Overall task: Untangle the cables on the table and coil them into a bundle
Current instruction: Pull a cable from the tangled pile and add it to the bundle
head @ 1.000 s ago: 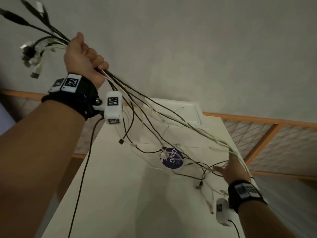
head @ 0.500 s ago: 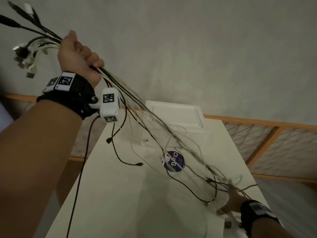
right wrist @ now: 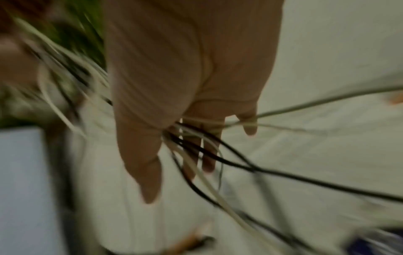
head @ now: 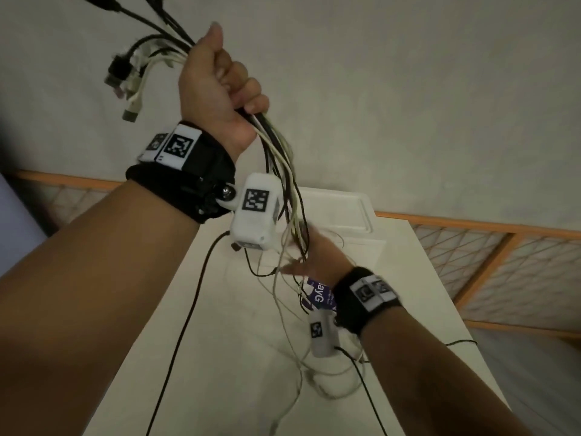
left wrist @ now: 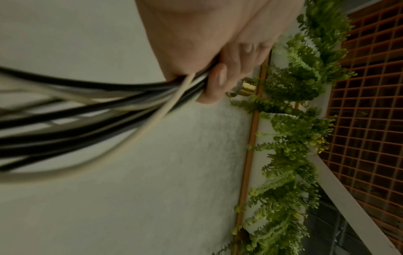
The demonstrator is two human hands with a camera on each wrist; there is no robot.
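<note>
Cables (head: 279, 158) gripped high in left hand (head: 217, 89); right hand (head: 317, 256) fingers (right wrist: 209, 155) spread among strands above table (head: 220, 357)

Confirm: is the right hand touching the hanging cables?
Touching. The right wrist view shows the cables running between the straight fingers of the right hand.

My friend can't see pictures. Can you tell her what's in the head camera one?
A raised left hand grips a bunch of black and white cables that hang down to a white table. Lower down, the blurred right hand reaches, fingers spread, into the dangling strands.
</note>
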